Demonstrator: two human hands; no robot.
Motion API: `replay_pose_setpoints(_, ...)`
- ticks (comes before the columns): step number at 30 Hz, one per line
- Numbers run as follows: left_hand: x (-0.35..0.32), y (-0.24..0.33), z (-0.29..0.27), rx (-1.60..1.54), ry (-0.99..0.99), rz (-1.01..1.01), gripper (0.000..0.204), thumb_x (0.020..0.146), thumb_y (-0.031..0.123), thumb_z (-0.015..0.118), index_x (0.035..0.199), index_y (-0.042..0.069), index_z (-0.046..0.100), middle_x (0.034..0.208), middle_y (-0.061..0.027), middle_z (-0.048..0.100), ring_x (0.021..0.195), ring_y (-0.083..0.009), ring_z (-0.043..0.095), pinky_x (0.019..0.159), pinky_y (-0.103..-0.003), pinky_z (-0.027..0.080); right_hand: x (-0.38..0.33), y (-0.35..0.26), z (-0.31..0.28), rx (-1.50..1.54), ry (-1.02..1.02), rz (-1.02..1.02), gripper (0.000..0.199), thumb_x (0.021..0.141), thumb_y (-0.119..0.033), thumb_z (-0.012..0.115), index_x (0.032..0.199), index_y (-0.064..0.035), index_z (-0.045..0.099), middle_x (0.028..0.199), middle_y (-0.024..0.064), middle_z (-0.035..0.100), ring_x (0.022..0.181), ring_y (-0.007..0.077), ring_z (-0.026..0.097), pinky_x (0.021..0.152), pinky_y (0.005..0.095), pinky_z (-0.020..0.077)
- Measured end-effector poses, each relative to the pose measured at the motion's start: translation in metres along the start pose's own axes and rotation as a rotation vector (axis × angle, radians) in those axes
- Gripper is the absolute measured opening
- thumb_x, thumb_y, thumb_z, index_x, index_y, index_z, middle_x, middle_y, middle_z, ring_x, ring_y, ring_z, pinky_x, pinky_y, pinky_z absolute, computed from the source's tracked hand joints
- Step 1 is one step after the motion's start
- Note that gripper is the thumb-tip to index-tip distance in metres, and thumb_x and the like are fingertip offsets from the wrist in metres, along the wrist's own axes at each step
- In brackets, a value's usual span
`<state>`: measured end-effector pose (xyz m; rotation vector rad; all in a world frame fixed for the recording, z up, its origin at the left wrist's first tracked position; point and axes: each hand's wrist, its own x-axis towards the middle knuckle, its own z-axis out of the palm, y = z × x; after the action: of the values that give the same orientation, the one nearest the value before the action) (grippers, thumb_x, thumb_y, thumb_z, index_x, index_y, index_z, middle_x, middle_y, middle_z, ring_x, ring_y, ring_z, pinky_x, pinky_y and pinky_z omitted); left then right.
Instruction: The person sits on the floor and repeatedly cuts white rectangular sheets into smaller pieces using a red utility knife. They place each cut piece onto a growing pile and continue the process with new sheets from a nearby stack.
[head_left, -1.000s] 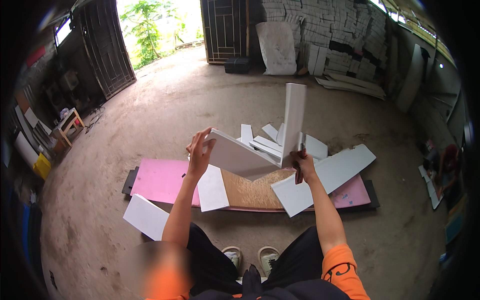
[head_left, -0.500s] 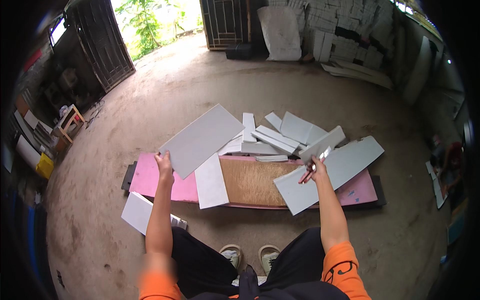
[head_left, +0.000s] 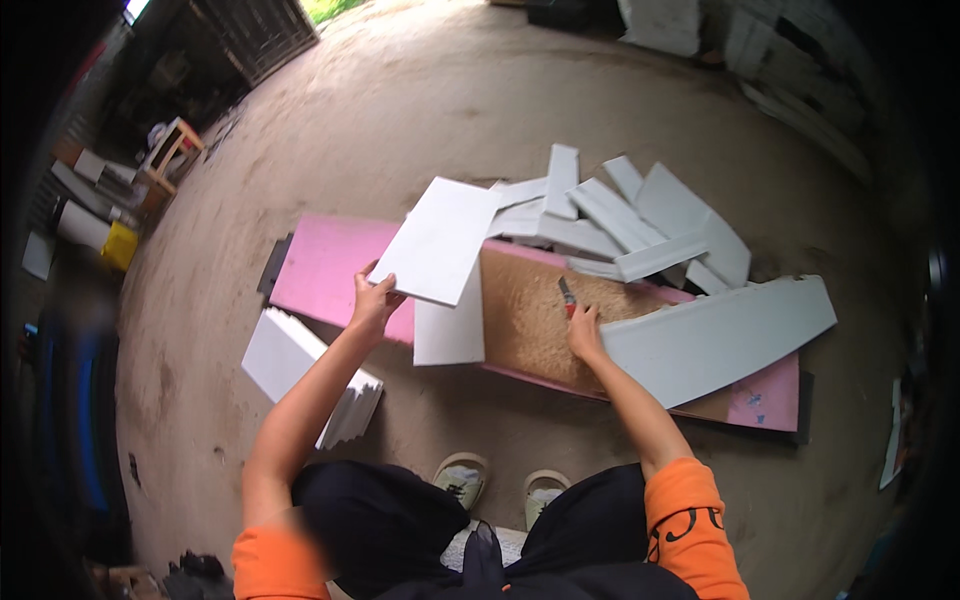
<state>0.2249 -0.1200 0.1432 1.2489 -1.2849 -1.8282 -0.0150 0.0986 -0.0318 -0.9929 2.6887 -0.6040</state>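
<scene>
My left hand (head_left: 375, 300) is closed on the near left corner of a white foam-like board (head_left: 440, 235), held raised above the bench. Partly beneath it, another white board (head_left: 450, 330) lies across the bench. My right hand (head_left: 584, 330) grips a red-handled knife (head_left: 568, 294), its dark blade pointing away from me over the worn brown middle (head_left: 525, 320) of the pink bench (head_left: 340, 262). Just right of that hand, a long pale board (head_left: 720, 338) with one rough edge rests slantwise across the bench.
White strips and offcuts (head_left: 615, 215) lie heaped along the bench's far side. At near left, a stack of white boards (head_left: 290, 350) sits on the floor. Beyond it are a wooden stool (head_left: 175, 155) and a yellow object (head_left: 118, 245). My feet stand close to the bench.
The small white offcut has left my right hand, and a similar strip now tops the heap. My right hand has come inward with the knife. The left-hand board has turned more upright. The view has shifted.
</scene>
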Motion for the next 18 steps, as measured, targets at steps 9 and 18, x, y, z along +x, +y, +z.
replay_pose_setpoints(9,-0.035,-0.047,-0.02,-0.146,-0.003,-0.08,0.055,0.084,0.003,0.052,0.123,0.007,0.014,0.119,-0.0201,0.033,0.107,-0.0285,0.047,0.084,-0.04,0.051,0.016,-0.038,-0.021,0.166,0.048,-0.197,0.045,0.083,-0.022,0.055,0.117,0.004,0.043,0.118,0.0253,0.042,0.102,0.0406,0.045,0.089,0.0423,0.0386)
replay_pose_setpoints(18,-0.126,-0.033,-0.115,-0.345,0.248,0.305,0.058,0.078,0.004,0.062,0.114,0.005,0.016,0.112,-0.0167,0.039,0.1,-0.0208,0.05,0.082,-0.032,0.047,-0.082,-0.308,-0.044,1.077,-0.699,-0.213,0.05,0.086,-0.01,0.051,0.129,0.0034,0.03,0.117,0.0189,0.047,0.097,0.0224,0.055,0.076,0.0367,0.0485)
